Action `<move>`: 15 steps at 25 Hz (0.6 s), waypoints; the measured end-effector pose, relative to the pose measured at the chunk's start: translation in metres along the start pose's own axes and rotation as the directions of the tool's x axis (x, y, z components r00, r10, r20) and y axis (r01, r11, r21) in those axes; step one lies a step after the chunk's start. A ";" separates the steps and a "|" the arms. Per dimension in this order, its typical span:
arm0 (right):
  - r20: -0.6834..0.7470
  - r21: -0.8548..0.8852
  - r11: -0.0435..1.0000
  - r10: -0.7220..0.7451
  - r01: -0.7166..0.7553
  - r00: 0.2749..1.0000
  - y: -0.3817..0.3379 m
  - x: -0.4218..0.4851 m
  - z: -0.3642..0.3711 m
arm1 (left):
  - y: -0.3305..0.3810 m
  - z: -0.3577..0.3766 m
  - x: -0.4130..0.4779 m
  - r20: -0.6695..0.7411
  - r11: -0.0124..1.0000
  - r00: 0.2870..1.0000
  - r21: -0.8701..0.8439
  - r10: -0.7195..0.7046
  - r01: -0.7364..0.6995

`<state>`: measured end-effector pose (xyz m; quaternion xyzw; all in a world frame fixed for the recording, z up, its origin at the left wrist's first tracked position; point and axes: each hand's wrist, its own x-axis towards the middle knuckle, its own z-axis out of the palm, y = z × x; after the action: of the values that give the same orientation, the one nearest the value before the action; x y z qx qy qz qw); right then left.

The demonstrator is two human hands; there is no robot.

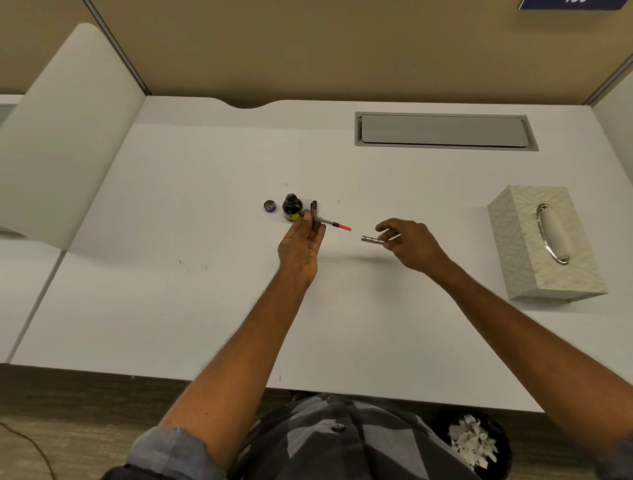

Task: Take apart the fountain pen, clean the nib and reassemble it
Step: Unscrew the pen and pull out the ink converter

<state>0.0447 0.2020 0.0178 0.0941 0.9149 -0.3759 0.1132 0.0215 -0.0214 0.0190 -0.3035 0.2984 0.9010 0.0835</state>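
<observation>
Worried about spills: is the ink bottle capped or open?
Open. The ink bottle stands upright with a bare mouth; its cap lies beside it on the desk.

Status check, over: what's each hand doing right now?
Left hand holds pen's inner section. Right hand holds silver barrel, parts apart. Open ink bottle close behind.

I can read nothing here. The ink bottle [292, 207] beside my left hand [301, 248] carries a yellow label, but its print is too small to make out. At the top right a dark blue sign [571, 4] on the partition shows the bottom edge of some white characters, cut off by the frame, so I cannot tell what they say. The tissue box [534, 246] on my right bears only a leaf pattern, no words.
</observation>
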 end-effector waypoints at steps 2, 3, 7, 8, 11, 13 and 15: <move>-0.014 -0.044 0.998 0.047 -0.048 0.999 0.007 0.008 0.008 | 0.003 -0.002 0.003 -0.004 1.000 1.000 -0.016 -0.007 0.007; -0.030 -0.044 0.997 0.065 -0.067 0.997 0.007 0.014 0.013 | 0.005 -0.003 0.005 -0.003 1.000 1.000 -0.018 -0.013 0.013; -0.091 0.001 0.996 0.091 -0.092 0.992 -0.008 0.040 0.038 | 0.011 -0.007 0.010 -0.024 0.999 0.999 0.005 -0.043 0.043; -0.098 0.002 0.994 0.108 -0.109 0.989 -0.014 0.048 0.044 | 0.013 -0.007 0.012 -0.037 0.998 0.998 0.021 -0.050 0.051; -0.124 0.024 0.988 0.157 -0.156 0.980 -0.026 0.072 0.059 | 0.016 -0.008 0.019 -0.060 0.996 0.996 0.059 -0.068 0.071; -0.145 0.094 0.982 0.175 -0.163 0.974 -0.030 0.085 0.066 | 0.019 -0.009 0.024 -0.073 0.995 0.995 0.061 -0.075 0.080; -0.152 0.127 0.979 0.176 -0.158 0.972 -0.031 0.096 0.072 | 0.021 -0.009 0.029 -0.088 0.995 0.993 0.055 -0.080 0.085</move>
<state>-0.0450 0.1376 -0.0379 0.2076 0.8869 -0.4078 0.0638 -0.0038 -0.0448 0.0062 -0.3515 0.3151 0.8738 0.1166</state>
